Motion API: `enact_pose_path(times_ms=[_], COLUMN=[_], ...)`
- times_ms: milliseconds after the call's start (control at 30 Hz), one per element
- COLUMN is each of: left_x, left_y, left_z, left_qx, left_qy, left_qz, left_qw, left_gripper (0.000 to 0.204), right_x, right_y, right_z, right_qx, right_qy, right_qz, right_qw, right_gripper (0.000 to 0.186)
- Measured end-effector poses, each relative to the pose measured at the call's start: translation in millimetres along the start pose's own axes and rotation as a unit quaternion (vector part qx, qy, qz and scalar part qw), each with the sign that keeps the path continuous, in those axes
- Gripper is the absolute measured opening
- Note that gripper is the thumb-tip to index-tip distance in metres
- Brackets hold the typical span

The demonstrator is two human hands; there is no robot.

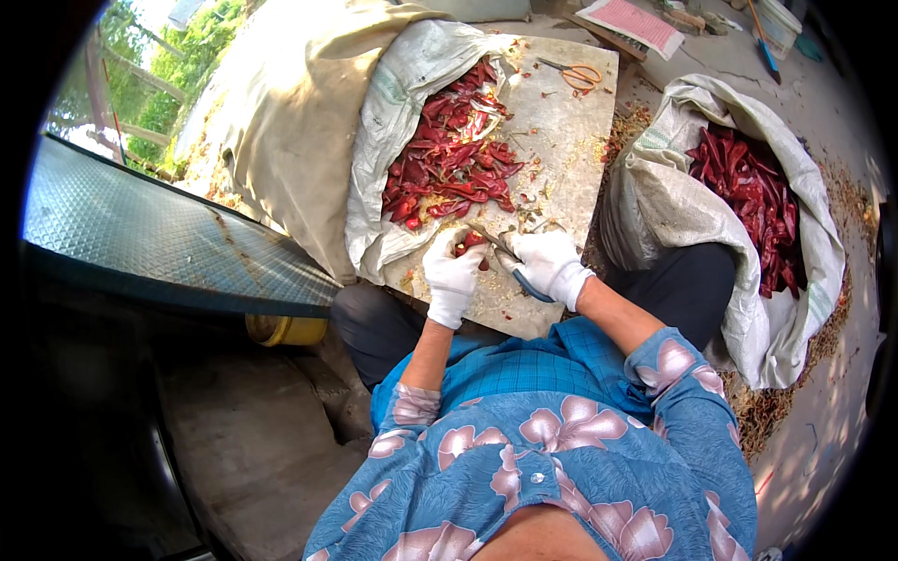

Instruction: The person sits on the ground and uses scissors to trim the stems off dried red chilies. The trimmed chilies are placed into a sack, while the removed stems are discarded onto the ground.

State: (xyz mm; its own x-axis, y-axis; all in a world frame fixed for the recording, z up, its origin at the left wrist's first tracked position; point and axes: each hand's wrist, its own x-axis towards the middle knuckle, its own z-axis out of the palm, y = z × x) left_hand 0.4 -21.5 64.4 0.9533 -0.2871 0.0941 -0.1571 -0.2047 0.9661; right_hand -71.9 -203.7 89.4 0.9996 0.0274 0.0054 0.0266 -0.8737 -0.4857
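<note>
My left hand, in a white glove, is closed around a dried red chili pepper whose end shows above the fingers. Beside it my right hand, gloved too, grips a pair of scissors; the blades point left toward the pepper, and a bluish handle shows under the palm. Whether the blades touch the pepper I cannot tell. Just beyond both hands, a heap of dried red chilies spills from the mouth of a large white woven sack onto a pale board.
Orange-handled scissors lie at the board's far edge, among scattered seeds and stem bits. To my right stands an open woven sack holding more red chilies. Stem litter covers the ground around it. A yellow bucket sits at left.
</note>
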Motion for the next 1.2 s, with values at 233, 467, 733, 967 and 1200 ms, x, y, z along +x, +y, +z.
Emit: enact_pose_path(times_ms=[233, 467, 733, 967, 1200], left_x=[34, 69, 100, 74, 41], left_y=[-40, -79, -66, -88, -52], left_z=[-44, -44, 14, -19, -32], left_qx=[0.081, 0.26, 0.552, 0.161, -0.49], left_qy=[0.026, 0.01, -0.038, 0.089, -0.057], left_qz=[-0.056, -0.007, -0.031, -0.104, -0.293], left_qw=[0.995, 0.965, 0.833, 0.977, 0.819], left_gripper=[0.028, 0.029, 0.042, 0.026, 0.02], right_x=[4, 18, 22, 12, 6], right_y=[24, 35, 38, 30, 25], right_z=[10, 14, 14, 12, 18], right_qx=[0.158, 0.242, 0.173, 0.05, -0.072], right_qy=[0.136, 0.257, 0.178, 0.118, 0.049], right_qz=[0.072, 0.005, 0.068, 0.028, 0.002], right_qw=[0.975, 0.936, 0.966, 0.991, 0.996], right_gripper=[0.04, 0.03, 0.033, 0.034, 0.037])
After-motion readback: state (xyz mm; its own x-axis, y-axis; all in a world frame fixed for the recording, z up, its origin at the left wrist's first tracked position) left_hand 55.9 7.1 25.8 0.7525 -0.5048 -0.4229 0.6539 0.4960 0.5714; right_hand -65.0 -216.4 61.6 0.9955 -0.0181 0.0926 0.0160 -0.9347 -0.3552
